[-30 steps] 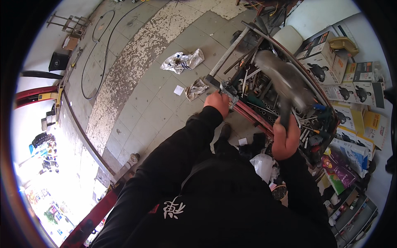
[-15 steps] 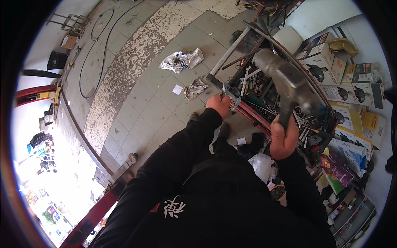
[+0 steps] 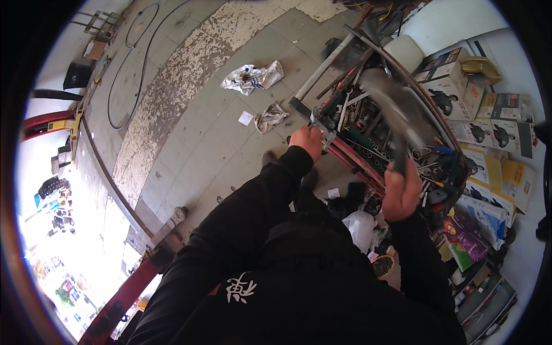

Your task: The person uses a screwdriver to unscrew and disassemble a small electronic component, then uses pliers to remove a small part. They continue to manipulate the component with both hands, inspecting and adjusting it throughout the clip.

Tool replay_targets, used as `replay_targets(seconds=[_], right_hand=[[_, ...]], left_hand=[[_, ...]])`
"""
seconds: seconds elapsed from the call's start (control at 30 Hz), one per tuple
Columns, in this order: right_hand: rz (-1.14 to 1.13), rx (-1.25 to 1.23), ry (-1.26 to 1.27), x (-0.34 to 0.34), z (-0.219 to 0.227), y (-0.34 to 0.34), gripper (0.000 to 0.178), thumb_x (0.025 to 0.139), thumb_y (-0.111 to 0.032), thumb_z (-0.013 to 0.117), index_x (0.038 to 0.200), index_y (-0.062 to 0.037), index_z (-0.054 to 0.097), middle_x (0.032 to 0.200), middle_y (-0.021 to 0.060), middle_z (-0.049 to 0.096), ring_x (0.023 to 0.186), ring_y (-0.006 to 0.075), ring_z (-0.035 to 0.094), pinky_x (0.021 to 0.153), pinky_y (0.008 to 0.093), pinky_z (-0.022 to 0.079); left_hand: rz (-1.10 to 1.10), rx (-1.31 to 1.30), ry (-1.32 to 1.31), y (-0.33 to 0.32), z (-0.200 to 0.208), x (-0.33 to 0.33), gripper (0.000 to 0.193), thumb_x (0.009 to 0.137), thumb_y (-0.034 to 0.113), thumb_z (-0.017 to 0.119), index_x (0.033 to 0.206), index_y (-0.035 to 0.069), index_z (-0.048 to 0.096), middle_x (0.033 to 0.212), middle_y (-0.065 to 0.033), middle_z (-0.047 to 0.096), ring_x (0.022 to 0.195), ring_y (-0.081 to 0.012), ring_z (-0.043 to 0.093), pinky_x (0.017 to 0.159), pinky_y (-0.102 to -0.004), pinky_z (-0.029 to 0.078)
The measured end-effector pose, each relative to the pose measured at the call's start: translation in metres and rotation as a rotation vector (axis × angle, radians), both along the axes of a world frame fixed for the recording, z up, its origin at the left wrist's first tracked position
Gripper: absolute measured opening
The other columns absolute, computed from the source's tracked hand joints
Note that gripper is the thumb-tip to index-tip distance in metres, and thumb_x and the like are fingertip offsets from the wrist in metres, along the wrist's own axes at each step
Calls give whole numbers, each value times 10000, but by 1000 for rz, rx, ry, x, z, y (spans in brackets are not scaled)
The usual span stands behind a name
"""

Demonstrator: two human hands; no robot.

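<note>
My right hand grips the dark handle of a big steel hammer. The hammer's head is smeared by motion and hangs over a red tool cart, hiding part of its tray. My left hand is closed at the cart's near left corner, beside a small metal fitting. What its fingers hold is hidden. Wrenches, sockets and screwdrivers lie jumbled in the tray around the hammer.
Boxes and colourful packets line the wall to the right. Crumpled bags lie on the tiled floor beyond my left hand. A clear plastic bag sits below the cart. A black hose curls at far left.
The hammer, sharper before, is now blurred by motion in my right hand, still over the tray. My left hand stays at the cart's corner. The view has shifted slightly.
</note>
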State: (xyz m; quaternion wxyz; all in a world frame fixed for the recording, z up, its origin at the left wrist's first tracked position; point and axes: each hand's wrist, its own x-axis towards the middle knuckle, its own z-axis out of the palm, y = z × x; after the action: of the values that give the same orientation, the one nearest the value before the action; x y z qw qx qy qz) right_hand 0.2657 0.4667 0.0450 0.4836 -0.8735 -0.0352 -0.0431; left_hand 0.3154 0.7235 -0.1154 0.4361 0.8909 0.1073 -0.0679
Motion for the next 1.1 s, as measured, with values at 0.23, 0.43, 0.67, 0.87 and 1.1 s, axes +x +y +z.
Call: replay_targets(seconds=[0.23,0.43,0.67,0.87,1.1], right_hand=[[160,-507,348,-5,-78,11,332,1080,-339,649,1081,-8,636,870,309,698,843,557,678,698,600,530],[174,-96,222,15,9,20,296,1088,-263,636,1070,32,644,809,234,700,749,449,715,653,492,535],[170,41,-11,-3,-15,19,309,1108,-259,562,964,11,600,739,193,625,651,347,643,601,476,475],[98,-274,272,-2,-64,9,442,1135,-391,580,955,12,565,711,238,590,648,458,621,592,515,455],[65,-129,68,11,4,7,336,1130,-322,587,1040,2,604,684,118,595,592,282,616,565,426,450]], left_hand=[[73,-120,113,-9,3,7,311,1033,270,531,1107,26,708,958,-286,760,952,-516,714,869,-581,560],[13,-123,179,-4,19,1,267,1013,217,522,994,30,712,915,-273,744,936,-498,707,867,-575,562],[100,-273,155,0,24,-4,427,1024,335,561,934,-68,672,924,-359,692,981,-575,660,827,-599,521],[33,-174,208,-3,14,-4,435,1035,357,585,965,-62,680,940,-350,700,1009,-543,685,836,-555,537],[23,-226,270,4,8,-6,431,1039,396,616,1020,-27,696,873,-239,718,881,-370,721,797,-484,554]])
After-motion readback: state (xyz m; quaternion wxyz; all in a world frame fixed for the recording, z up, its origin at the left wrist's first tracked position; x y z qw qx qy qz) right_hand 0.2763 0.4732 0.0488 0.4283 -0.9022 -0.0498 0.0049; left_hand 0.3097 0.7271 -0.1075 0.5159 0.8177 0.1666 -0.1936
